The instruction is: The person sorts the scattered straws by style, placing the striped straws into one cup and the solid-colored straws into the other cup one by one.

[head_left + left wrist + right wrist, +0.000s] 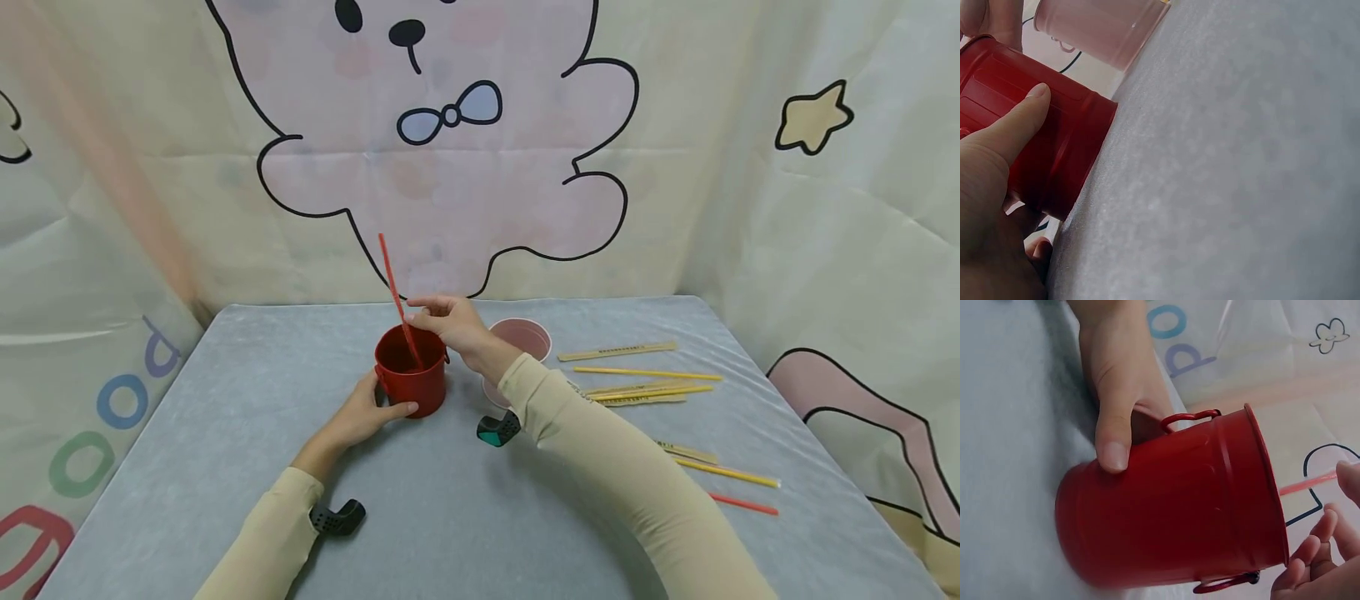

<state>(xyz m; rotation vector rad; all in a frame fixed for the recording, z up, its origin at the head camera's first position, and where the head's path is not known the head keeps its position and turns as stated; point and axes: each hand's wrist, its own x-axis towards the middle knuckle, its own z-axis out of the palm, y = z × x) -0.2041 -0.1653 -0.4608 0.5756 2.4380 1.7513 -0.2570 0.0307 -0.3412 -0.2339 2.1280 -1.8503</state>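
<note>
My left hand [367,414] holds a red metal bucket [411,385] low on its side, with the thumb lying across the front wall. The bucket stands upright on the table, and small loop handles show at its rim in the right wrist view. A red straw [389,271] leans out of the bucket's mouth, its lower end inside. Over the rim, my right hand [459,329] pinches the straw between thumb and forefinger; the other fingers are loosely bent beside the rim [1266,487].
A pink bucket [520,336] stands just right of the red one, partly behind my right forearm. Farther right lie yellow straws [648,372], paper-wrapped straws [618,352] and another red straw [746,504]. A grey cloth covers the table [420,517]; printed curtains hang behind and at the sides.
</note>
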